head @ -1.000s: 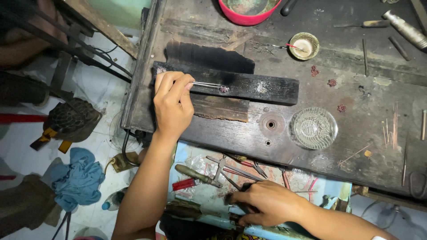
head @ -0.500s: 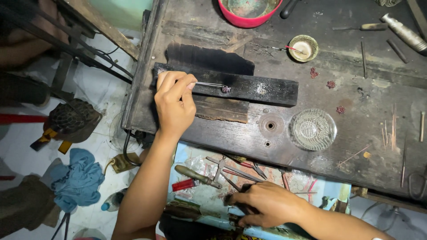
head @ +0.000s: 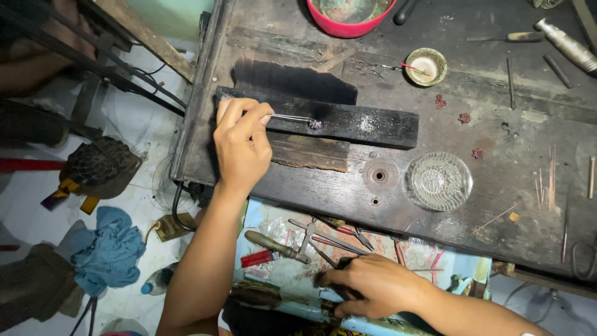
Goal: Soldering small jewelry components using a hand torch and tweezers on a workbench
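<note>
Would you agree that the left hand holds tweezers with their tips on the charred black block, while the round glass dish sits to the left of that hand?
Not quite. In the head view the left hand does hold the tweezers with their tips on the charred black block, but the round glass dish sits to the right of that hand, not the left.

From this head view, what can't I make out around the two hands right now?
- Dark tool under the right hand: fingers cover it.
- Small piece at the tweezers tip held by the left hand: too small to identify.
- Red bowl: cut by the top edge.
</note>
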